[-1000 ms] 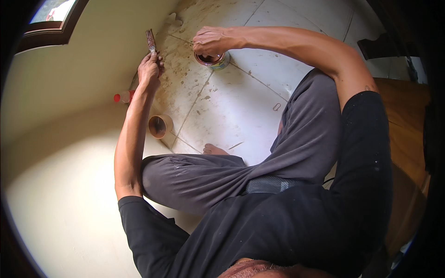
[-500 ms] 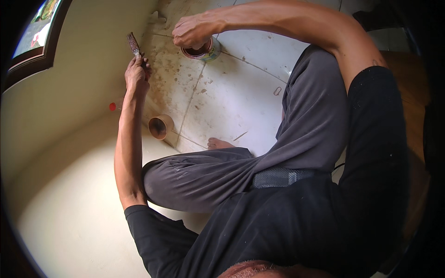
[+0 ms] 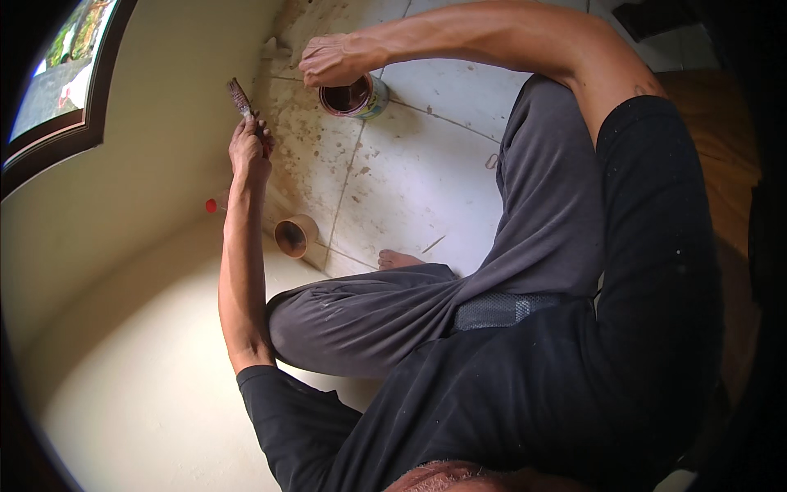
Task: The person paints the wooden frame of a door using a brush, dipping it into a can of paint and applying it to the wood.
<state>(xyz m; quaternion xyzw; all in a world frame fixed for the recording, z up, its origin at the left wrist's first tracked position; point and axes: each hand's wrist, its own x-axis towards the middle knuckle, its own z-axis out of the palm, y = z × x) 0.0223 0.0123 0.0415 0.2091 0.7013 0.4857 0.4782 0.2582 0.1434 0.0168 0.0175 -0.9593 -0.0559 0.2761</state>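
In my left hand (image 3: 248,152), near the wall, is a paintbrush (image 3: 239,98) with its stained bristles pointing away from me. The fingers are wrapped round its handle. A round paint can (image 3: 376,98) with a dark reddish-brown inside stands on the tiled floor at the far side. My right hand (image 3: 336,61) is just over the can's far left rim, back of the hand up. Its fingers are bent and closed, and their tips are hidden, so whatever they may hold does not show.
A tan cup-like container (image 3: 305,230) with a dark inside is by the wall, nearer me. Left of it is a red cap (image 3: 211,205). Stained white floor tiles (image 3: 410,176) spread ahead of my bent legs. At upper left is a dark-framed window (image 3: 94,123).
My right hand has risen from the can's mouth, where its fingers reached in, to the far left rim, showing more of the inside. The left hand keeps the paintbrush; the view has shifted slightly.
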